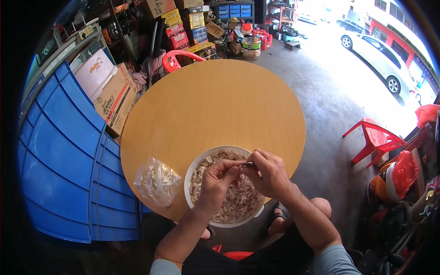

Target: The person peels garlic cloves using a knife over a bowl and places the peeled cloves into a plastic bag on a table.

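Note:
Above a round white plastic basket (190, 165), both hands meet at the fingertips. My right hand (271, 172) grips a small metal blade (246, 164), its handle hidden in the fingers. The fingers of my left hand (216, 182) pinch a small piece at the blade; it is mostly covered, so its kind is unclear. Dry, papery skins (237, 206), which look like garlic peelings, fill the basket. To the left, a clear plastic bag (157, 182) holds pale pieces that look like peeled cloves.
The basket overhangs the near edge of a round wooden table (213, 106). A blue plastic panel (65, 147) and a cardboard box (118, 99) flank its left side. One red chair (172, 61) stands behind it, another (376, 139) at right near a bucket (385, 182).

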{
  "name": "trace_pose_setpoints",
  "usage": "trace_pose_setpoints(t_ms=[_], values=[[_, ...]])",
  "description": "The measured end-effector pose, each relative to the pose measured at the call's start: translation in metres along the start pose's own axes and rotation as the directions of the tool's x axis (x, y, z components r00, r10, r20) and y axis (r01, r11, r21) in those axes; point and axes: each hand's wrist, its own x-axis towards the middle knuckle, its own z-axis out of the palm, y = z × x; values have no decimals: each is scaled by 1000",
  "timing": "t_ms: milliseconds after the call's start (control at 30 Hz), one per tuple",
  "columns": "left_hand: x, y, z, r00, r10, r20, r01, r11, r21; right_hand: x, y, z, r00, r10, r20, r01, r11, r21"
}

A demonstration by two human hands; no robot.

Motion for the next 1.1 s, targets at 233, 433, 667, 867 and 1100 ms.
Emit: trace_pose_setpoints(t_ms=[233,433,667,867,1100], values=[[0,-1,-3,999,-27,25,28,999,-38,1,-1,0,999,-44,-13,43,998,-36],[-1,2,0,993,-116,10,116,981,-154,1,-3,-3,1000,-12,11,13,1000,-19],[-2,2,0,985,-159,-61,135,948,-289,0,1,1,999,-16,-30,16,1000,0],[-2,-1,-1,996,-78,-46,68,980,-186,1,-5,3,1000,0,-21,0,1000,-15],[-3,-8,0,999,-13,-33,8,993,-122,2,-2,4,999,-23,-47,21,999,-41]])
